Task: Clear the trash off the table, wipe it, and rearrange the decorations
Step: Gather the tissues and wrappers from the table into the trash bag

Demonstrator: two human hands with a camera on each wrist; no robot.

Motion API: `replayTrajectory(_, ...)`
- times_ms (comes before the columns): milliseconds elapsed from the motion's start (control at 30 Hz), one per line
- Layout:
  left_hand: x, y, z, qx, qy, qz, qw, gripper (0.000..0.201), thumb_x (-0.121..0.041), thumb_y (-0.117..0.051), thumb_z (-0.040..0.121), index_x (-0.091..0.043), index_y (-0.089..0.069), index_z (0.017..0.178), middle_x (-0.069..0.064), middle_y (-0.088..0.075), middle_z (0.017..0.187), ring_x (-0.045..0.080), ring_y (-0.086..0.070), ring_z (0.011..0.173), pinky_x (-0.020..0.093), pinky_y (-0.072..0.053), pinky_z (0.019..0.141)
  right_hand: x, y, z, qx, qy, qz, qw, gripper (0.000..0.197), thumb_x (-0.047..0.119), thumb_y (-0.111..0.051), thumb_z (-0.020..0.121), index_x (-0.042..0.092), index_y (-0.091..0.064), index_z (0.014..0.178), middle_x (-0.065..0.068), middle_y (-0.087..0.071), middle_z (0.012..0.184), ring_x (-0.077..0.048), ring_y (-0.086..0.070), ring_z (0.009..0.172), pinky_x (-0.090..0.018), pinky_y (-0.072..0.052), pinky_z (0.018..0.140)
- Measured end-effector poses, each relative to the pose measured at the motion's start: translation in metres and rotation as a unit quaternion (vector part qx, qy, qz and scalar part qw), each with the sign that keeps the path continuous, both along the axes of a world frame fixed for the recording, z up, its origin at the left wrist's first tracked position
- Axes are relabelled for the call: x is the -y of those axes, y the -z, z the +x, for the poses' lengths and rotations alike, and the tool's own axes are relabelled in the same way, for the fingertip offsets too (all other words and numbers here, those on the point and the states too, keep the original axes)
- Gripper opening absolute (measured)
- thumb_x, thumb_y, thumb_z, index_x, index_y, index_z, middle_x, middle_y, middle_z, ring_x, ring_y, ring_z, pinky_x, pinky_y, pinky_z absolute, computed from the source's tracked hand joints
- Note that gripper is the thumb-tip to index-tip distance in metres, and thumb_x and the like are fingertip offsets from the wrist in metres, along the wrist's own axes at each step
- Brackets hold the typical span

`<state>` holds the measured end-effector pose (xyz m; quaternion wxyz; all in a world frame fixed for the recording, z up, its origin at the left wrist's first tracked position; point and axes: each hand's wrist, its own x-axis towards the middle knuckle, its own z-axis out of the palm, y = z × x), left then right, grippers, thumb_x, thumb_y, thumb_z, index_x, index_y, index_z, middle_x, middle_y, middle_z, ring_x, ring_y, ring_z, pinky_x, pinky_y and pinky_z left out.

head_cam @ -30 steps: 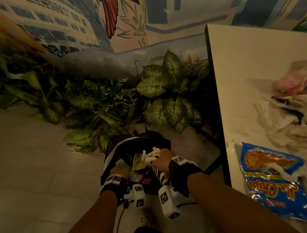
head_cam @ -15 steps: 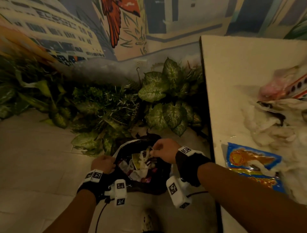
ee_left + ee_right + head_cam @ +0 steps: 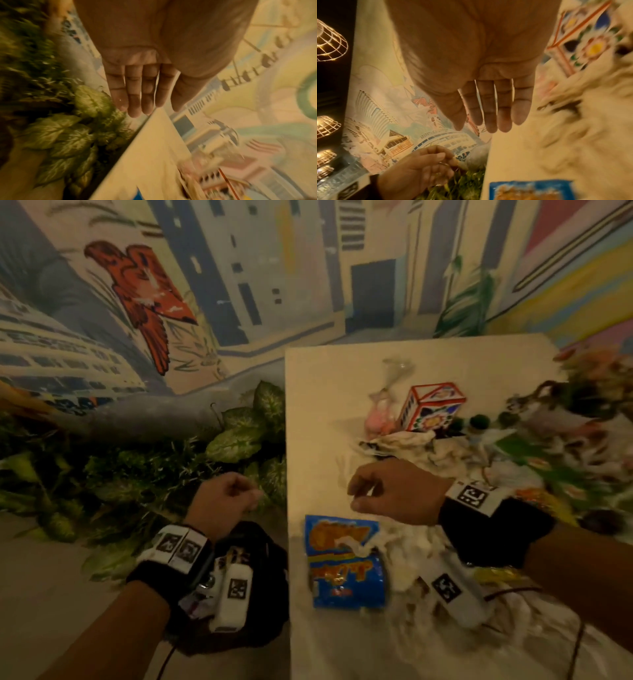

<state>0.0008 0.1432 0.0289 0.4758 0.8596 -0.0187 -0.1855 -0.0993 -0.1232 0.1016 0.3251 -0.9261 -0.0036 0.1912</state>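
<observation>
A blue chip bag lies at the near left of the white table, partly under crumpled white napkins. My right hand hovers just above the bag, fingers nearly straight and empty. My left hand hangs left of the table's edge, loosely relaxed and holding nothing. Below it on the floor sits the black trash bag. A patterned decorative box stands farther back among the litter.
Leafy plants line the floor along the mural wall, left of the table. A flower arrangement and blurred wrappers crowd the table's right side. A pink object sits beside the box. Lit wire lamps hang above.
Both hands have come up out of the trash bag. The right hand let go of the white tissue there and swung right over the table. The view has lifted toward the tabletop.
</observation>
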Motion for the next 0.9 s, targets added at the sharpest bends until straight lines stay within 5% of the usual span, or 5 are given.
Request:
replayTrajectory(167,0.075,-0.011,-0.053,0.037,0.201,0.129,0.970,0.044,-0.034,-0.077,0.076,-0.025,-0.056,0.114,0.002,-0.061,0.120,0.019,-0.059,0.104,0.036,-0.051,0.087,0.073,-0.002,-0.035,-0.027,-0.014,-0.067,0.997,0.029,0.040,-0.070,0.081,0.024,-0.064,0.105,0.008,-0.062,0.105,-0.008,-0.056,0.088,-0.024,-0.043,0.076)
replayTrajectory(400,0.114,0.010,-0.088,0.033,0.356,0.429,0.830,0.129,-0.065,-0.080,0.051,-0.042,0.001,0.148,0.001,0.000,0.160,0.031,-0.006,0.146,0.054,-0.020,0.114,0.086,0.020,-0.065,-0.079,-0.141,-0.183,0.970,0.088,0.061,-0.077,0.061,0.040,-0.036,0.136,0.001,-0.039,0.137,-0.024,-0.036,0.125,-0.045,-0.040,0.101)
replayTrajectory(533,0.128,0.013,-0.097,0.019,0.348,0.428,0.834,0.128,-0.080,-0.070,0.045,-0.047,0.002,0.146,-0.002,0.002,0.160,0.031,0.003,0.146,0.062,-0.008,0.113,0.075,0.044,-0.083,-0.102,-0.198,-0.276,0.935,0.118,0.071,-0.074,0.054,0.043,-0.006,0.146,-0.001,-0.013,0.154,-0.034,-0.014,0.140,-0.057,-0.030,0.108)
replayTrajectory(667,0.146,0.012,-0.100,-0.010,0.304,0.417,0.856,0.112,-0.083,-0.064,0.050,-0.045,-0.017,0.144,0.000,-0.004,0.154,0.035,-0.007,0.141,0.061,-0.027,0.108,0.070,0.070,-0.090,-0.133,-0.178,-0.288,0.931,0.128,0.068,-0.076,0.055,0.046,0.013,0.144,-0.004,0.012,0.158,-0.038,0.006,0.145,-0.066,-0.017,0.110)
replayTrajectory(900,0.167,0.023,-0.116,-0.020,0.220,0.425,0.878,0.058,-0.052,-0.077,0.058,-0.027,-0.042,0.096,0.010,-0.022,0.125,0.037,-0.030,0.112,0.049,-0.043,0.092,0.065,0.082,-0.072,-0.124,-0.123,-0.218,0.960,0.087,0.058,-0.069,0.070,0.034,-0.025,0.142,-0.010,-0.008,0.153,-0.043,-0.014,0.139,-0.053,-0.030,0.109)
